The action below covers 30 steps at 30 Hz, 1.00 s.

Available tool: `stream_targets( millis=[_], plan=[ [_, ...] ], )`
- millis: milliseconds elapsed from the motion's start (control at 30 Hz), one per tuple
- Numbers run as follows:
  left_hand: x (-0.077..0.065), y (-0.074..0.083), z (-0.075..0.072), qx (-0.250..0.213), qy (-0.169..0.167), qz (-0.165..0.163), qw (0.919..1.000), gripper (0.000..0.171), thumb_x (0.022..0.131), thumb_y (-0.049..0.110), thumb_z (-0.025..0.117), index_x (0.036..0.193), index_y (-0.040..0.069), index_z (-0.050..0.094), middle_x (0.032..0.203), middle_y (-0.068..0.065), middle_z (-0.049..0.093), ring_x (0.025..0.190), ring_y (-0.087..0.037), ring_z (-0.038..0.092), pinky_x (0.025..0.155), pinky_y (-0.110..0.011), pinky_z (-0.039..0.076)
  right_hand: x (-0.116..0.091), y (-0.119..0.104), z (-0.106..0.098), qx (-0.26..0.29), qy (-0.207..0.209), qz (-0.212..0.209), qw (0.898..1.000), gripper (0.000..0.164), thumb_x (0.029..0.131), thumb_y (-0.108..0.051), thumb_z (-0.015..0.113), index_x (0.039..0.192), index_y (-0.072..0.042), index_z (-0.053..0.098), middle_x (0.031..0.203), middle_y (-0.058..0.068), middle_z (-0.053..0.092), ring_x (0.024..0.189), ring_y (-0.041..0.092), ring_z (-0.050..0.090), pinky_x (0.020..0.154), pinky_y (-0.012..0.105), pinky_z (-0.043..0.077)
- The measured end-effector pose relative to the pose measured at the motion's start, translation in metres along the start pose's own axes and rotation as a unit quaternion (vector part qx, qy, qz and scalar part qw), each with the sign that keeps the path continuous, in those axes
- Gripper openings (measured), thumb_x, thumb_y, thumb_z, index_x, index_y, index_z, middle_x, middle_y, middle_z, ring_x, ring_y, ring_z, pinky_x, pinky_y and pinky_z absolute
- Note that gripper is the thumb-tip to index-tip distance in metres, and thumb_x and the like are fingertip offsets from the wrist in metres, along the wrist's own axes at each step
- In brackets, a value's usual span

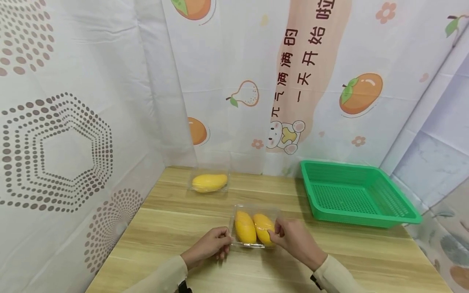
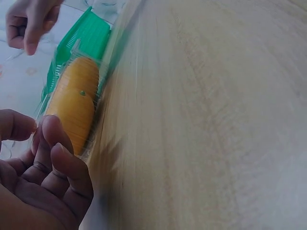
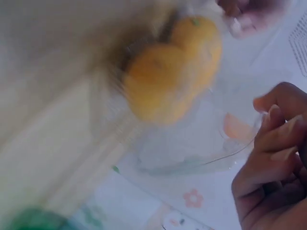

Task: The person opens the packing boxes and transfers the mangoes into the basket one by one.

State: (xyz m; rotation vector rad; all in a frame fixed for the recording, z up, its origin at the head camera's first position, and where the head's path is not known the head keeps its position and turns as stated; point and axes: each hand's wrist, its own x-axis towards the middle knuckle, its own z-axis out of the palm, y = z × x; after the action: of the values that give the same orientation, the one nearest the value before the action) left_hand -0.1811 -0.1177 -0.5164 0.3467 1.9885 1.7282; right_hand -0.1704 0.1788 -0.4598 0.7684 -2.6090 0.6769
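Note:
Two yellow mangoes (image 1: 245, 228) lie side by side in a clear plastic tray (image 1: 261, 245) on the wooden table. My left hand (image 1: 211, 245) pinches the tray's left edge near its front corner; the left wrist view shows this thumb and finger (image 2: 56, 132) meeting at the clear edge. Over the tray's right side, my right hand (image 1: 294, 241) pinches a thin sheet of clear plastic film (image 3: 225, 155) between thumb and fingers. In the right wrist view the film stretches from these fingers toward the mangoes (image 3: 158, 86), which are blurred there.
Farther back on the table (image 1: 176, 211), another clear tray holds one yellow mango (image 1: 209, 182). At the back right stands a green plastic basket (image 1: 311, 199) with a perforated bottom. Printed curtains (image 1: 227, 134) hang along the back and left edges of the table.

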Motion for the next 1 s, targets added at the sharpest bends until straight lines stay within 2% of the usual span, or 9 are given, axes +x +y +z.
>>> stream_targets(
  millis=[300,433,533,667,767,867,1000],
  plan=[
    [0.000,0.001,0.001,-0.002,-0.002,-0.004,1.0000,0.022,0.106,0.021,0.058,0.090,0.006,0.057,0.075,-0.004,0.061,0.055,-0.013,0.055,0.050,-0.024,0.042,0.005,0.008,-0.012,-0.067,0.054,-0.042,0.995,0.036,0.080,-0.031,0.090,0.074,-0.025,0.055,0.057,-0.021,0.038,0.047,-0.007,0.029,0.044,0.017,0.029],
    [0.000,0.002,0.000,-0.001,-0.001,-0.001,1.0000,0.022,0.105,0.020,0.058,0.089,0.005,0.057,0.074,-0.005,0.060,0.055,-0.013,0.055,0.050,-0.024,0.041,0.008,0.014,-0.016,-0.081,0.099,-0.061,0.990,0.035,0.076,-0.033,0.092,0.075,-0.024,0.058,0.058,-0.020,0.038,0.048,-0.007,0.028,0.044,0.015,0.028],
    [0.000,0.002,0.000,-0.001,-0.002,-0.001,1.0000,0.021,0.105,0.020,0.058,0.090,0.005,0.057,0.075,-0.005,0.061,0.056,-0.013,0.055,0.051,-0.024,0.042,0.012,0.018,-0.020,-0.081,0.120,-0.060,0.988,0.033,0.075,-0.032,0.092,0.077,-0.023,0.061,0.059,-0.019,0.040,0.049,-0.007,0.029,0.044,0.015,0.028],
    [0.000,0.001,-0.001,-0.005,-0.004,-0.003,1.0000,0.020,0.105,0.020,0.058,0.091,0.005,0.058,0.075,-0.005,0.061,0.056,-0.013,0.055,0.051,-0.024,0.042,0.017,0.023,-0.025,-0.057,0.130,-0.047,0.989,0.026,0.078,-0.026,0.091,0.080,-0.022,0.065,0.062,-0.019,0.047,0.052,-0.008,0.035,0.045,0.015,0.033],
    [0.000,0.001,-0.001,-0.008,-0.006,-0.001,1.0000,0.020,0.105,0.019,0.058,0.091,0.004,0.058,0.074,-0.005,0.060,0.055,-0.013,0.055,0.051,-0.024,0.041,0.020,0.027,-0.028,-0.015,0.125,-0.026,0.992,0.018,0.083,-0.021,0.087,0.086,-0.021,0.070,0.067,-0.018,0.056,0.053,-0.006,0.040,0.047,0.017,0.037],
    [0.000,0.000,-0.001,-0.006,-0.005,0.004,1.0000,0.021,0.105,0.019,0.058,0.092,0.002,0.059,0.074,-0.004,0.060,0.055,-0.013,0.055,0.050,-0.023,0.041,0.023,0.032,-0.030,0.029,0.116,0.010,0.993,0.009,0.089,-0.017,0.082,0.091,-0.018,0.073,0.071,-0.013,0.064,0.052,-0.001,0.043,0.046,0.021,0.039],
    [0.001,-0.001,-0.002,-0.004,-0.002,0.006,1.0000,0.023,0.104,0.019,0.059,0.091,0.000,0.060,0.072,-0.004,0.061,0.055,-0.013,0.055,0.050,-0.023,0.042,0.024,0.041,-0.031,0.081,0.112,0.056,0.989,0.004,0.095,-0.017,0.075,0.098,-0.014,0.075,0.077,-0.005,0.070,0.051,0.003,0.049,0.043,0.024,0.040]
  ],
)
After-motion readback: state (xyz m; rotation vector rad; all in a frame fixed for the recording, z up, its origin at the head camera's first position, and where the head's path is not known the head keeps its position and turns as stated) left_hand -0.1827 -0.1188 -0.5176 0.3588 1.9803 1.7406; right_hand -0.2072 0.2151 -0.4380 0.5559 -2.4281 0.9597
